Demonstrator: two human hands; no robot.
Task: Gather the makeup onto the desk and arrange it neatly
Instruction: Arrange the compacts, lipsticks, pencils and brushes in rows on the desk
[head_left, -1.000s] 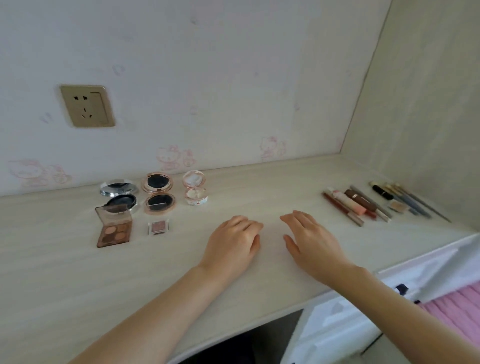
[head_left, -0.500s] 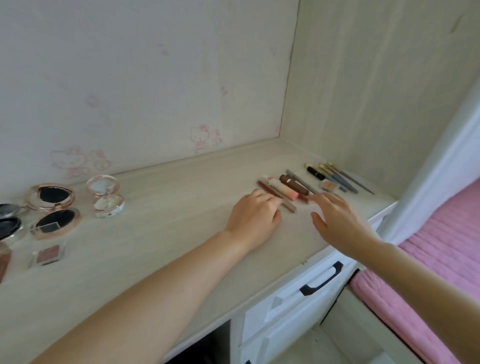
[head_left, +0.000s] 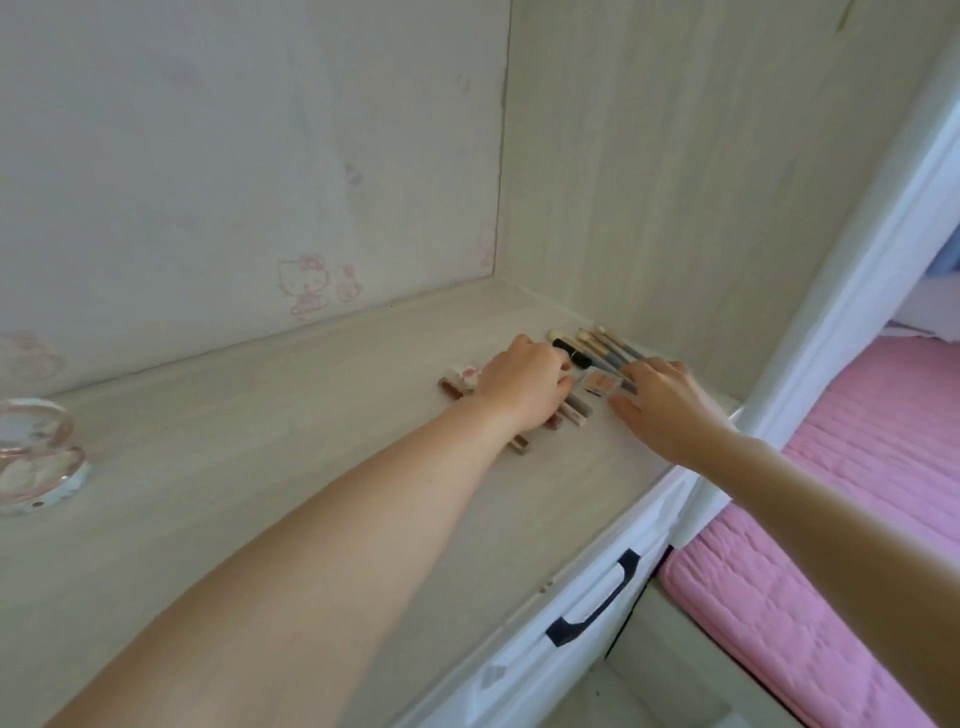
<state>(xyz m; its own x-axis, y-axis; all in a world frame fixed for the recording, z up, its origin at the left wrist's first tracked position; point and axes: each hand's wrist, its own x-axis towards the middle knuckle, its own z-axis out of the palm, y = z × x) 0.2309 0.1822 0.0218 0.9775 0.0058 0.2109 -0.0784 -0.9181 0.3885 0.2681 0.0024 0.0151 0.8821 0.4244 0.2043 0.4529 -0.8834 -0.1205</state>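
At the right end of the desk (head_left: 291, 467) I see the row of makeup sticks (head_left: 571, 410) under my left hand (head_left: 524, 387), which lies palm down with fingers curled on them; I cannot count them. Just beyond lie four or so brushes (head_left: 608, 348) and one small square pan (head_left: 597, 385), my right hand (head_left: 662, 405) spread flat beside it, gripping nothing. One open round compact (head_left: 31, 457) sits far left.

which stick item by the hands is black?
The black tube, at the brushes' left edge, just past the left hand's fingertips. The brushes are grey-handled; the tubes under the hand are pink or brown.
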